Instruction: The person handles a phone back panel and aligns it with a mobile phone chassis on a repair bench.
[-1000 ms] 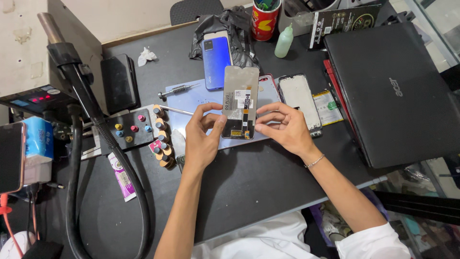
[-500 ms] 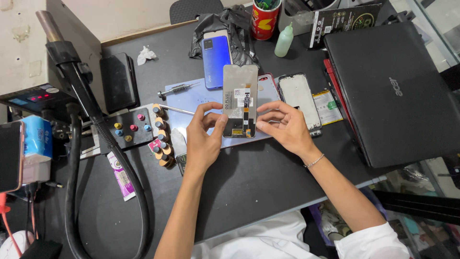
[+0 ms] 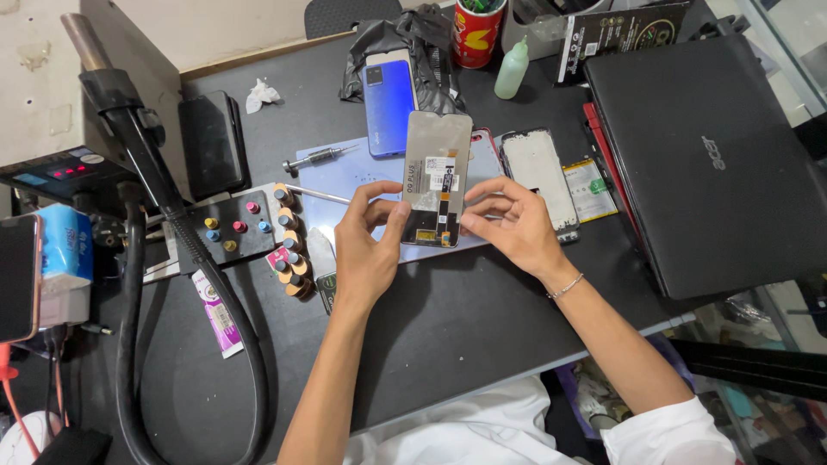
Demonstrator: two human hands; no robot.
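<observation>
Both of my hands hold a phone display panel [image 3: 437, 172] upright above the dark desk, its grey back with a black flex cable facing me. My left hand [image 3: 366, 245] pinches the panel's lower left edge between thumb and fingers. On the lower right edge rests my right hand [image 3: 508, 222], which wears a thin bracelet at the wrist. Under the panel lies a pale blue work mat [image 3: 345, 176]. A bare phone frame [image 3: 538, 176] lies just right of the panel, and a blue phone [image 3: 388, 103] lies behind it.
A shut black laptop [image 3: 715, 155] fills the right side. A screwdriver bit holder [image 3: 250, 228], tweezers [image 3: 314, 194] and a screwdriver [image 3: 317, 158] lie to the left. A thick black hose [image 3: 185, 250] curves down from a machine at the left. A red cup [image 3: 479, 33] and green bottle [image 3: 512, 71] stand at the back.
Both hands have raised the display panel slightly and tilted it more upright. Nothing else on the desk has moved.
</observation>
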